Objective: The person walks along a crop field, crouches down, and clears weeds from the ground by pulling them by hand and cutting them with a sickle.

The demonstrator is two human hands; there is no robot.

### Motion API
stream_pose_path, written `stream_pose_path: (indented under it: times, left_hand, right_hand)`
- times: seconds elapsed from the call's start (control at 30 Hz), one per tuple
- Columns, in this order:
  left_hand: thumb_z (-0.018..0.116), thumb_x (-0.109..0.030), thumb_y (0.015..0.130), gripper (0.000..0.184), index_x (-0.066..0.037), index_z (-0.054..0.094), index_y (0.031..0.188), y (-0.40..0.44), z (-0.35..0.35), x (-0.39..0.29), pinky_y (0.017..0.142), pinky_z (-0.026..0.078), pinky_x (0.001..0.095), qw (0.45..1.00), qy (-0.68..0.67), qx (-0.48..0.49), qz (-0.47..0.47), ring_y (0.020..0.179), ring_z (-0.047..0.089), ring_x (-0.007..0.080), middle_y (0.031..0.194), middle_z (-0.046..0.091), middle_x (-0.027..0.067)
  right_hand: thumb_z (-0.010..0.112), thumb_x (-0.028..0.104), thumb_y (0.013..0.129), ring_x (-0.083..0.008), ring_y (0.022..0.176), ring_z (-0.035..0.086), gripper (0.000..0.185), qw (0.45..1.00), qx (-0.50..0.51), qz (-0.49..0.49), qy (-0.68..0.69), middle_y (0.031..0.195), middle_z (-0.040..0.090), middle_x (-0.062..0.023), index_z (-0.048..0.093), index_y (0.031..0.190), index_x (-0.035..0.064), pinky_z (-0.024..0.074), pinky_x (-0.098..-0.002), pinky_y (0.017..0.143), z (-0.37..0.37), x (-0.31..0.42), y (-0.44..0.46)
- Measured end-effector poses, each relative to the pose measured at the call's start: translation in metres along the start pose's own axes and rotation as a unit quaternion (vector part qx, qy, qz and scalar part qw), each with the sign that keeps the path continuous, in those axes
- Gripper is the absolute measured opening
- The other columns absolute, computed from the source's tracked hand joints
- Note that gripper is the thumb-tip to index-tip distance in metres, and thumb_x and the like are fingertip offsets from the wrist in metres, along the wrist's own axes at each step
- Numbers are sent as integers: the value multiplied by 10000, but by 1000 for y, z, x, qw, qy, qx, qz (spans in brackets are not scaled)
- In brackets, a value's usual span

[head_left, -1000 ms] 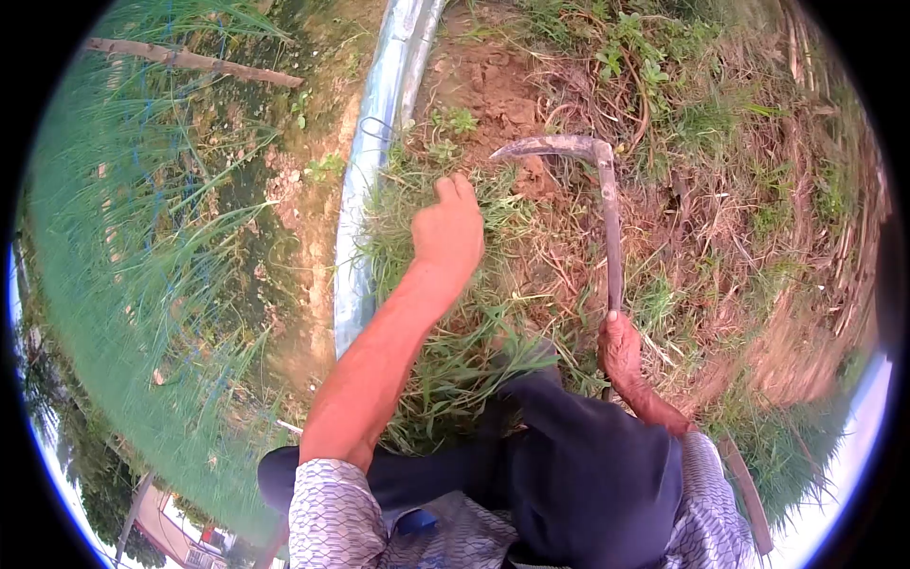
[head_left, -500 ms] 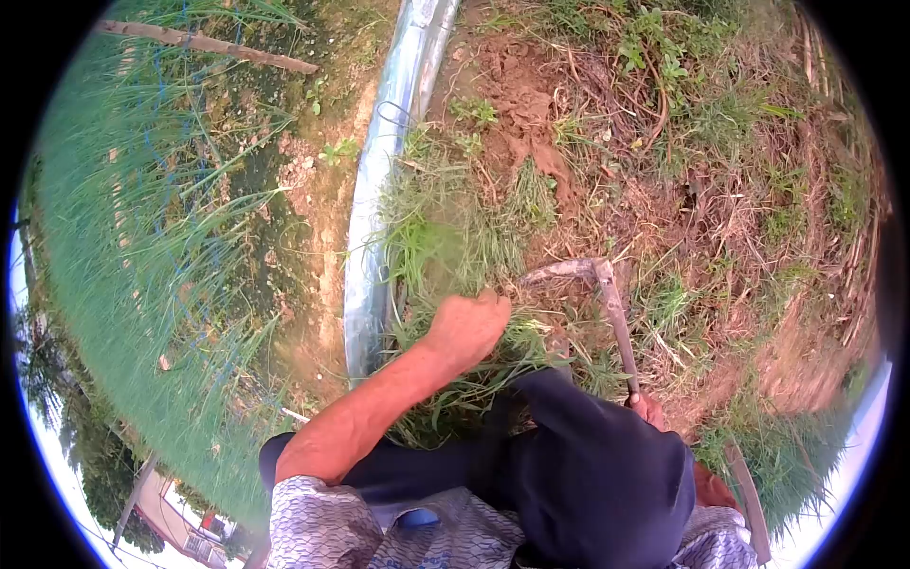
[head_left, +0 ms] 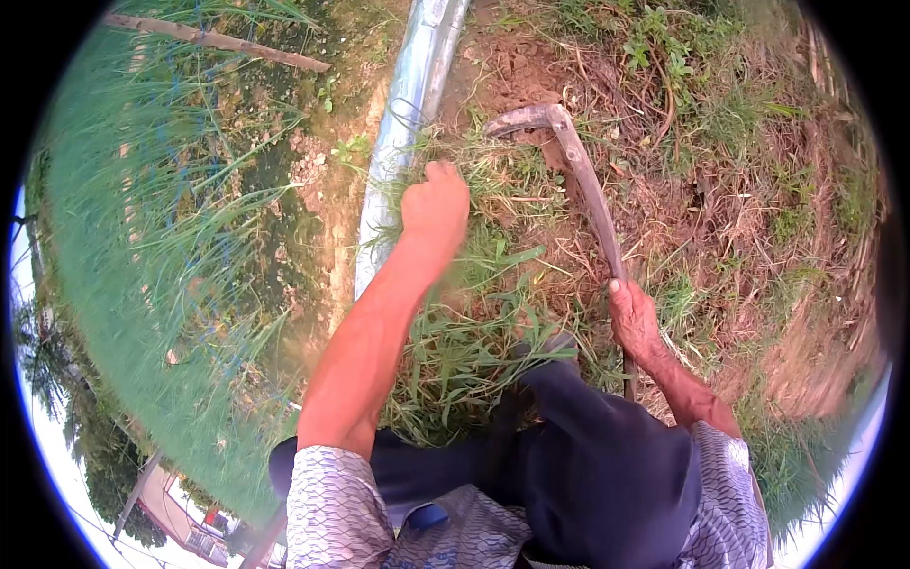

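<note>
My right hand (head_left: 633, 318) is wrapped around the handle of a short wooden hand hoe (head_left: 590, 190). The hoe's angled head points left over the soil, its tip beside a clump of pulled grass. My left hand (head_left: 436, 204) is closed in a fist at that grass (head_left: 498, 175), next to the plastic-covered strip, with blades at its fingers. Below the left forearm lies a heap of cut green grass (head_left: 445, 370), close to my dark-trousered legs (head_left: 607, 455).
A shiny plastic-covered strip (head_left: 393, 133) runs up the middle. Tall thin green plants (head_left: 123, 275) with blue netting stand at the left. A wooden stick (head_left: 227, 43) lies at the upper left. Weeds (head_left: 664, 57) and dry stalks cover the ground at right.
My left hand has moved up along the plastic strip. My right hand has brought the hoe up and forward, so its head now lies farther away. More of the grass heap shows below.
</note>
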State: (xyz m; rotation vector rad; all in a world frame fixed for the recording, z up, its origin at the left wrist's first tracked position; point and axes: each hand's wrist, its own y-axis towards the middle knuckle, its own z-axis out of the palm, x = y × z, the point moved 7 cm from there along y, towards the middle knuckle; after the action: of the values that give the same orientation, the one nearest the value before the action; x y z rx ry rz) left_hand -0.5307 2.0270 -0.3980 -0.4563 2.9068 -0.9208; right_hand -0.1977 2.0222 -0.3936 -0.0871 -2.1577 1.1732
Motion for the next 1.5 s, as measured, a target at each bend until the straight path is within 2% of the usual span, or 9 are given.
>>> stream_pose_path:
  times: [0.17, 0.27, 0.47, 0.6, 0.67, 0.77, 1.03, 1.37, 1.5]
  left_hand:
    - [537, -66, 804, 216, 23, 573, 998, -1, -5, 2, 607, 540, 375, 997, -6, -35, 72, 729, 669, 295, 942, 630, 198]
    - [509, -74, 804, 153, 6, 595, 903, -19, -22, -21, 589, 533, 388, 991, -34, -32, 127, 700, 666, 285, 802, 653, 159]
    - [532, -76, 758, 109, -9, 547, 844, -128, 19, -86, 542, 511, 427, 935, -184, 88, 291, 640, 631, 340, 768, 606, 180]
    - [566, -67, 733, 141, -18, 555, 866, -123, 21, -79, 511, 501, 383, 970, -144, 25, 195, 590, 616, 264, 865, 576, 171]
    - [582, -30, 705, 208, -4, 543, 908, -105, 13, -54, 524, 507, 377, 993, -61, -31, 91, 618, 617, 256, 966, 539, 203]
    - [601, -16, 694, 308, 13, 536, 994, -82, 15, -22, 533, 519, 359, 995, 26, -76, 53, 653, 633, 243, 1014, 526, 196]
    - [682, -87, 709, 564, 53, 412, 1184, -65, 17, 6, 576, 539, 299, 999, 37, 24, -22, 754, 666, 242, 1121, 488, 186]
    - [618, -148, 778, 131, -31, 617, 838, -62, 24, 15, 592, 529, 384, 996, -44, 45, 59, 685, 670, 281, 692, 635, 149]
    - [551, -84, 791, 132, -20, 555, 676, -126, 36, -24, 497, 496, 428, 968, -142, 152, 141, 550, 629, 309, 594, 610, 147]
  right_hand:
    - [402, 532, 952, -182, 564, 491, 546, 994, -53, -9, 96, 625, 492, -75, 531, 904, 4, 418, -361, 519, -14, 34, 33]
    - [394, 519, 957, -230, 569, 506, 544, 997, 1, -16, -79, 643, 513, -136, 527, 909, -6, 434, -404, 543, 2, -18, -15]
    - [462, 548, 925, -69, 531, 382, 489, 988, 47, 79, 127, 619, 396, 38, 513, 864, 65, 332, -243, 463, -23, -80, -94]
    - [478, 521, 929, -46, 473, 366, 424, 975, 22, 93, 199, 606, 397, 52, 471, 851, 104, 271, -216, 393, -20, -31, -40]
    - [447, 511, 945, -128, 443, 409, 447, 979, 11, 55, 197, 576, 429, 7, 490, 884, 70, 326, -284, 397, -9, -15, -15]
    - [387, 476, 968, -407, 639, 564, 499, 992, 9, -54, -117, 691, 546, -243, 521, 1022, -2, 431, -471, 579, 23, -1, -18]
    - [430, 497, 953, -246, 583, 517, 515, 999, 19, -26, -31, 637, 505, -155, 542, 980, -5, 429, -395, 549, 13, 5, -1]
    - [412, 486, 956, -444, 642, 578, 507, 989, 40, -64, -125, 673, 559, -253, 528, 984, -7, 445, -469, 579, 39, -23, -33]
    - [433, 473, 956, -333, 568, 564, 484, 987, 76, -4, -141, 649, 552, -194, 527, 951, -2, 426, -416, 526, 24, -81, -78]
